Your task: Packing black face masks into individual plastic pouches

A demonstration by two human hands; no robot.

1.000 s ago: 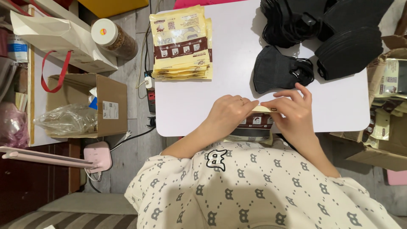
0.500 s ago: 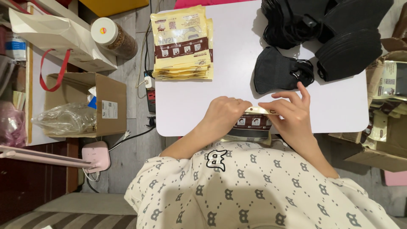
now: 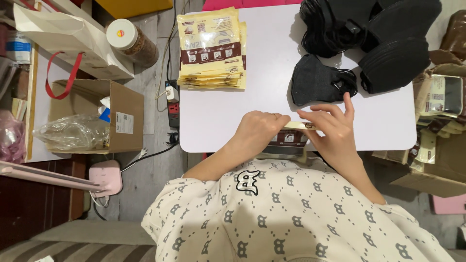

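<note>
The flat pouch hangs over the near edge of the white table, pinched at its top between the left hand and the right hand. Uneven pressing there could crease the pouch, or it could slip off the table edge.

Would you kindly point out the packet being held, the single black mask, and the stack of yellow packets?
packet [image 3: 291,137], head view, its brown printed strip between the hands.
single black mask [image 3: 314,83], head view, middle of its cloth.
stack of yellow packets [image 3: 210,46], head view, top packet's face.
</note>
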